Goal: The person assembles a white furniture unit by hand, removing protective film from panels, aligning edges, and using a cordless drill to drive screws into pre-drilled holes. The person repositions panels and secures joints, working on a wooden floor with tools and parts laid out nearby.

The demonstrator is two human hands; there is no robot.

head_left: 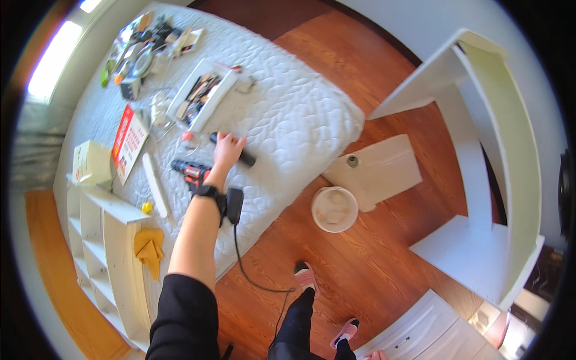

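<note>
My left hand reaches over the mattress, its fingers wrapped across a black, rod-shaped object whose kind I cannot make out. Beside my wrist lies a black and red power drill. A strap with a black box is on that wrist, and a cable runs down from it. Only a bit of my right hand shows at the lower edge, by a white panel with a dark handle; what its fingers do is hidden.
A white tray of tools and a heap of small items lie on the mattress. At left stands a shelf unit with a yellow cloth. A white bucket and tall white cabinet frame stand on the floor.
</note>
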